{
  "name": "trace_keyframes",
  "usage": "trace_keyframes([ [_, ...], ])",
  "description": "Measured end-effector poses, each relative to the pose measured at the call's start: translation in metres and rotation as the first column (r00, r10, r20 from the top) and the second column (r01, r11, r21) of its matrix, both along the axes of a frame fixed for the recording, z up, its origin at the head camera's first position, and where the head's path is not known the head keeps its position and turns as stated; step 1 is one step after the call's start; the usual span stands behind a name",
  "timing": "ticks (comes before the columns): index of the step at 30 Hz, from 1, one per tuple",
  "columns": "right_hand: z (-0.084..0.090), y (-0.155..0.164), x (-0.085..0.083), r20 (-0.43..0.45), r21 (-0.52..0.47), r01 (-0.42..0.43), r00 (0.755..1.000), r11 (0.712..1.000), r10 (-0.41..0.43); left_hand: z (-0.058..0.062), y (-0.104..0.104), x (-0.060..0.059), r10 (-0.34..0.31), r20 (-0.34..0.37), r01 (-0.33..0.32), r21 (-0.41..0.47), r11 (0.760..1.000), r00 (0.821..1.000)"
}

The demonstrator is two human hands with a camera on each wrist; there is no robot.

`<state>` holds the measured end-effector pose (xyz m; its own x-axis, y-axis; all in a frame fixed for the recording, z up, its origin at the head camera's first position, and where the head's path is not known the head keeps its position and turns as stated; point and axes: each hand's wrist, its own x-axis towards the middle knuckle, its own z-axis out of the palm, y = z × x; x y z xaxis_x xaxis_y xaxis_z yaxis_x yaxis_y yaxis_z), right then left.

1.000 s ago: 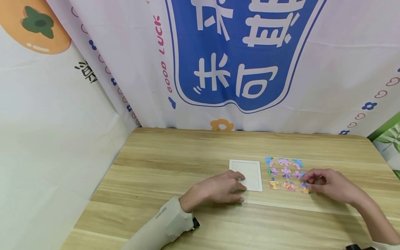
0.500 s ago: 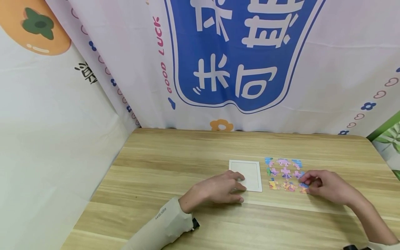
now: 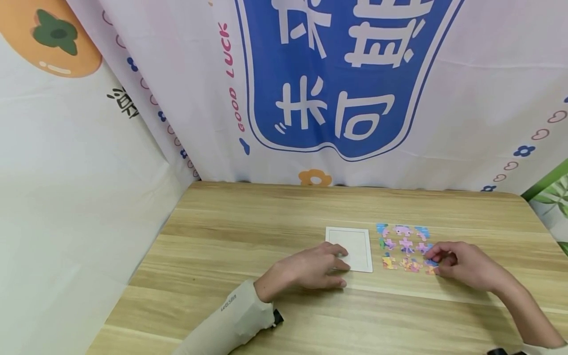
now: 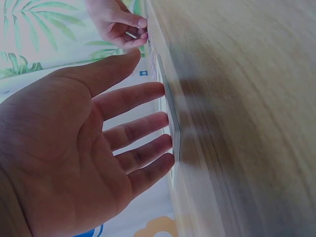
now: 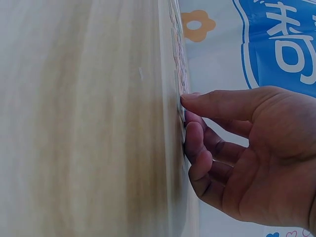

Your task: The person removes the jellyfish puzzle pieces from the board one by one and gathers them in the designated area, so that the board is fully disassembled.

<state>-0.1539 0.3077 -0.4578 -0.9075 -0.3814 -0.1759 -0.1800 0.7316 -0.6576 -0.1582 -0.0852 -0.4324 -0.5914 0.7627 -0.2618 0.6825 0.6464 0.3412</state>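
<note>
Fingers of the right hand (image 3: pixel 461 264) curl around a puzzle piece (image 3: pixel 430 266) at the lower right corner of the piece grid (image 3: pixel 405 245), right of centre in the head view. The left hand (image 3: pixel 310 268) lies flat, fingers straight, tips touching the white tray (image 3: pixel 355 244) just left of the grid, on the wooden surface (image 3: pixel 266 222). A printed banner (image 3: pixel 333 74) hangs behind.

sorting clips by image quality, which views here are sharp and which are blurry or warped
Head view: evenly lit and sharp, puzzle pieces and white tray crisp, with wide-angle bending of the table edge. Left wrist view: left hand sharp, the wood beyond smeared and soft. Right wrist view: right hand fairly clear, the table blurred, the pieces seen edge-on.
</note>
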Motion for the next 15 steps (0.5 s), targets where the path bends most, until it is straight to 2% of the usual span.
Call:
trace_keyframes([
  [9, 0.005, 0.000, 0.003, -0.050, 0.033, 0.055, 0.997, 0.998, -0.054, 0.001, -0.003, -0.001, -0.029, -0.023, 0.029, -0.016, 0.999, 0.999],
  [12, 0.008, 0.000, 0.004, -0.085, 0.051, 0.084, 0.993, 0.995, -0.080, 0.004, -0.007, -0.001, 0.000, -0.018, -0.001, -0.016, 1.000, 1.000],
  [15, 0.010, 0.002, 0.006, -0.121, 0.069, 0.101, 0.988, 0.993, -0.092, 0.008, -0.015, -0.003, 0.057, -0.051, -0.059, -0.030, 0.998, 0.997],
])
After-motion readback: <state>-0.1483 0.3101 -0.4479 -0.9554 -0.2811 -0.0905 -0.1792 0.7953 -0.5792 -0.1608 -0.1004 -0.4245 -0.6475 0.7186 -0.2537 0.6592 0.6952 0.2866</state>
